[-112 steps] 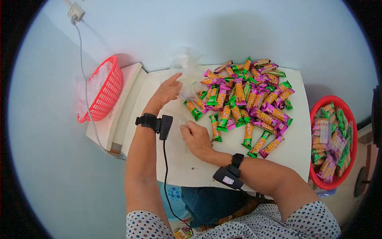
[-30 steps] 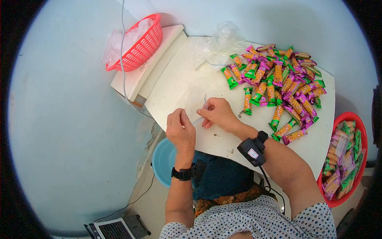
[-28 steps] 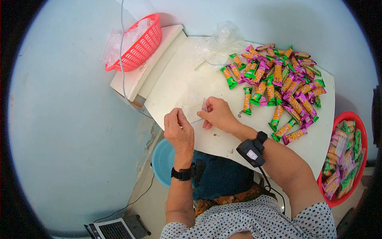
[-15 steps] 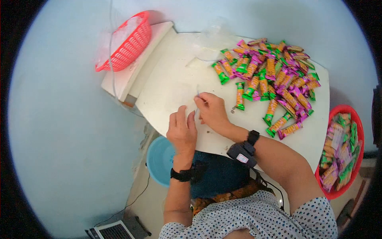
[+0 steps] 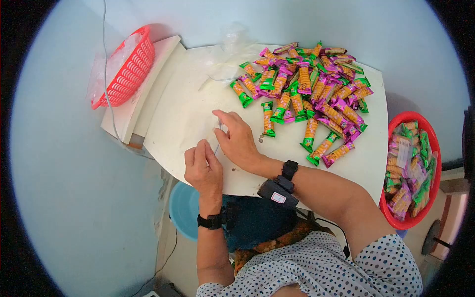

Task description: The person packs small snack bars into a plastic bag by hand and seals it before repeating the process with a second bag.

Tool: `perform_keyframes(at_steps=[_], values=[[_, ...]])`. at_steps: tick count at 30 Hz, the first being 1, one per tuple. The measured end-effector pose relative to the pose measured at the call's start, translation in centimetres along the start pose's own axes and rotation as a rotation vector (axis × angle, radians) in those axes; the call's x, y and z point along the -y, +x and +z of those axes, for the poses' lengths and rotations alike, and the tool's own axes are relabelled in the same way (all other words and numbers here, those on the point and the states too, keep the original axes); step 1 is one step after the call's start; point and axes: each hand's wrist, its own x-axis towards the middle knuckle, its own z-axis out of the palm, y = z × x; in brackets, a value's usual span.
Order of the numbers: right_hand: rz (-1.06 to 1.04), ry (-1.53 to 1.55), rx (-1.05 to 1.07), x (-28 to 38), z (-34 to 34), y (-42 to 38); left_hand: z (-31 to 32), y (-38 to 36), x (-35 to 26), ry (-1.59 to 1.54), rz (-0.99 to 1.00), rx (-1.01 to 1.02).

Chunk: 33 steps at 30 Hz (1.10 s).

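My left hand [image 5: 204, 169] is over the front left of the white table [image 5: 166, 128], its fingertips pinched on what looks like a thin clear plastic bag [image 5: 217, 147]. Only a narrow pale edge of the bag shows between the hands. Just above and to the right, my right hand [image 5: 238, 141] has thumb and forefinger curled round the bag's upper part. To the right of the hands lies a heap of small snack packets [image 5: 304, 81] with orange middles and green or purple ends. Loose clear plastic bags [image 5: 230, 54] lie at the table's back edge.
A red basket [image 5: 131, 69] holding clear plastic stands on a raised white ledge [image 5: 141, 94] at left. A red tub [image 5: 435, 143] with bagged snacks is at right, below table height. Under the front edge sits a blue basin [image 5: 183, 208]. A grey cable [image 5: 105, 54] hangs at left.
The view has shifted right, so everything appears further left. My right hand's forefinger and thumb have spread further apart. My left hand stays pinched close below it.
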Motion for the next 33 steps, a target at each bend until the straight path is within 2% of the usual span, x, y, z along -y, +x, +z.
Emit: perform_keyframes(at_steps=[1,4,7,8,11,14,17,23,26,30,33], values=[[0.053,-0.012,0.039,-0.3,-0.1,0.1,0.1,0.0,0.0,0.001,0.004,-0.017],[0.012,-0.013,-0.005,-0.7,0.1,0.2,0.3,0.3,0.1,-0.016,0.025,-0.064],[0.019,-0.064,0.037,-0.7,0.2,-0.1,0.4,0.8,-0.1,-0.033,-0.005,-0.091],[0.011,-0.076,0.098,-0.8,0.0,-0.2,0.5,0.8,0.1,-0.036,-0.036,-0.1],[-0.068,-0.151,0.05,-1.0,0.3,-0.3,0.5,1.4,0.0,-0.03,-0.028,-0.168],[-0.069,-0.115,-0.065,-1.3,0.8,-0.2,0.5,1.2,0.2,-0.035,-0.05,-0.153],[-0.036,-0.109,-0.068,-1.6,0.5,0.2,0.2,0.6,-0.3,-0.044,-0.035,-0.112],[-0.05,-0.083,-0.075,-2.3,0.5,0.4,-0.1,0.0,0.7,-0.095,-0.077,-0.156],[-0.077,-0.149,-0.063,-2.0,0.0,0.5,0.1,-0.3,0.5,-0.126,-0.062,-0.094],[-0.009,-0.075,-0.067,-1.4,0.1,0.5,0.3,-1.0,0.5,-0.157,-0.092,-0.062],[-0.029,-0.047,-0.062,-1.7,0.2,0.6,0.3,-0.9,0.6,-0.117,-0.036,-0.055]])
